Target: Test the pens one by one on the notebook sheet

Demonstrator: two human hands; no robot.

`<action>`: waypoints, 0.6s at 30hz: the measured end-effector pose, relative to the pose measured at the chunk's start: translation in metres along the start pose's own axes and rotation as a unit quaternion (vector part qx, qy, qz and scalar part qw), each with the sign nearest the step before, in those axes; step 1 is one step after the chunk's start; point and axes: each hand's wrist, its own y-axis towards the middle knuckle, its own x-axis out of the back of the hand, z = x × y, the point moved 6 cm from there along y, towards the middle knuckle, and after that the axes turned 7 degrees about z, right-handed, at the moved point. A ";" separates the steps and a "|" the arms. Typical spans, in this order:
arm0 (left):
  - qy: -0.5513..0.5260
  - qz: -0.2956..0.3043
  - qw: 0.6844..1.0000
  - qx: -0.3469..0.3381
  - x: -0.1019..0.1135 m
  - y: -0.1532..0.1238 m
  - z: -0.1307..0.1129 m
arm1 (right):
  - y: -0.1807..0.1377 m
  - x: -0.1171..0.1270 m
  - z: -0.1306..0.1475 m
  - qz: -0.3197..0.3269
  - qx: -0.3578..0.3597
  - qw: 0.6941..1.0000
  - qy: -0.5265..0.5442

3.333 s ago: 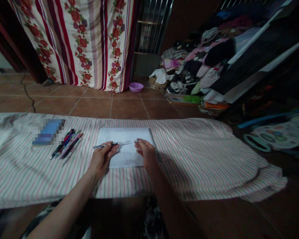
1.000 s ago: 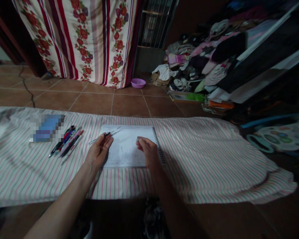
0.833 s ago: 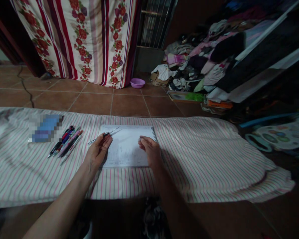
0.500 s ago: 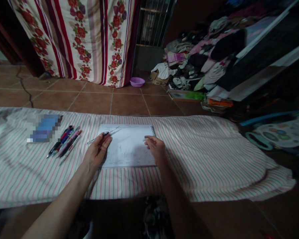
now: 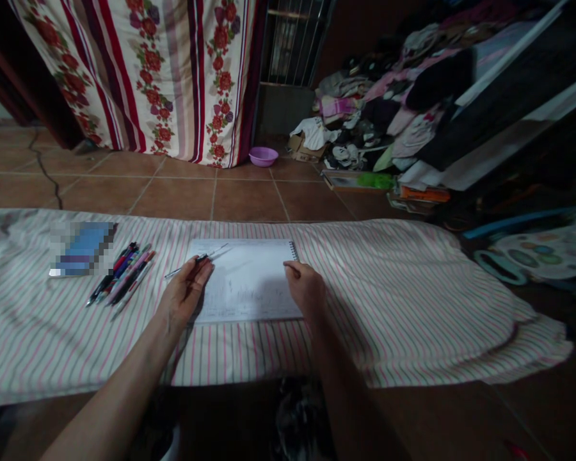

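Coarse pixels swallow the blue device (image 5: 82, 248) — we can't read its screen! Marks on the notebook (image 5: 249, 275) run too faint for us to read. The right hand (image 5: 307, 287) covers part of the spiral binding (image 5: 292, 249) — and we can't tell whether it grips anything. The top edge crops the curtain (image 5: 120, 77).

Notebook (image 5: 249, 272): spiral-bound at right, on striped cloth (image 5: 393, 314)
Left hand (image 5: 187, 288): gripping dark pen (image 5: 201, 258)
Right hand (image 5: 307, 286): curled at notebook's right edge
Pen bundle (image 5: 122, 275): left
Basin (image 5: 264, 156): purple, on far floor (image 5: 242, 200)

dim; right edge darkest; soft shadow across page (image 5: 249, 272); blue object (image 5: 85, 244) pixelated
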 end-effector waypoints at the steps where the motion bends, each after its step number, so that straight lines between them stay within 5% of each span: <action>1: -0.001 0.001 1.000 0.001 0.000 0.000 0.000 | 0.000 -0.002 0.000 0.002 0.000 1.000 -0.004; 18: -0.003 -0.006 1.000 0.004 -0.001 -0.002 -0.001 | 0.000 -0.005 0.002 0.006 0.000 1.000 -0.021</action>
